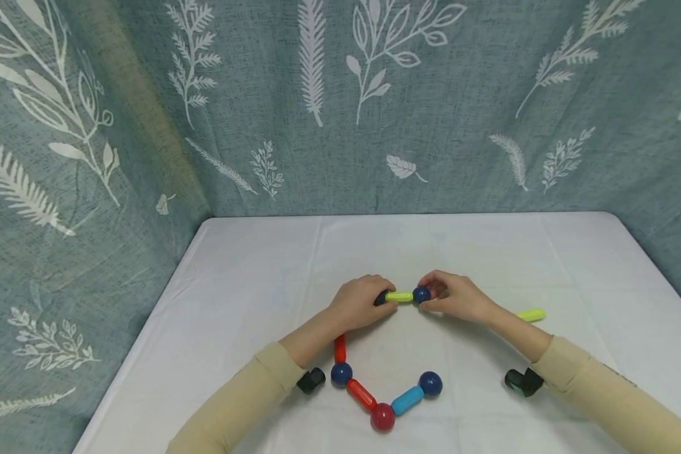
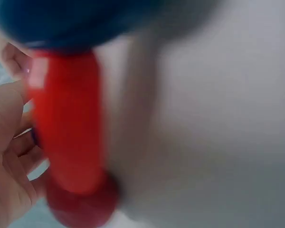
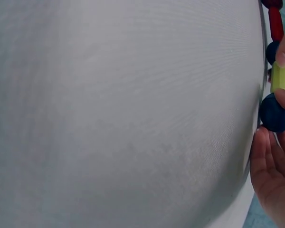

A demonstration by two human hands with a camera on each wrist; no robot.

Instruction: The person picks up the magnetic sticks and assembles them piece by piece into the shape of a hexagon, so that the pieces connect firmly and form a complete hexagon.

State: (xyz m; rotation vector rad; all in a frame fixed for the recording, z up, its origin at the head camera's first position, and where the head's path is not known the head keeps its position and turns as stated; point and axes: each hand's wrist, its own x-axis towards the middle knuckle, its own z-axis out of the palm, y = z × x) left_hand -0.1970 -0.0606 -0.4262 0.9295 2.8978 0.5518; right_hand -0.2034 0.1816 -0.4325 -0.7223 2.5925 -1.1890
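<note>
A magnetic ball-and-rod chain curves over the white table. At its far side my left hand (image 1: 364,302) grips the dark blue ball (image 1: 381,298) at the left end of a yellow-green rod (image 1: 400,296). My right hand (image 1: 453,296) pinches the blue ball (image 1: 422,294) at that rod's other end, thumb in front. Nearer me lie an upper red rod (image 1: 340,350), a blue ball (image 1: 341,374), a lower red rod (image 1: 361,395), a red ball (image 1: 383,417), a light blue rod (image 1: 407,400) and an end blue ball (image 1: 430,384). My left hand and forearm hide part of the chain's left side.
A loose yellow-green rod (image 1: 530,314) lies beyond my right forearm, partly covered by it. Black wrist cameras (image 1: 311,381) hang under both sleeves. A patterned blue-green curtain (image 1: 340,164) stands along the back edge of the white-covered table (image 1: 250,252).
</note>
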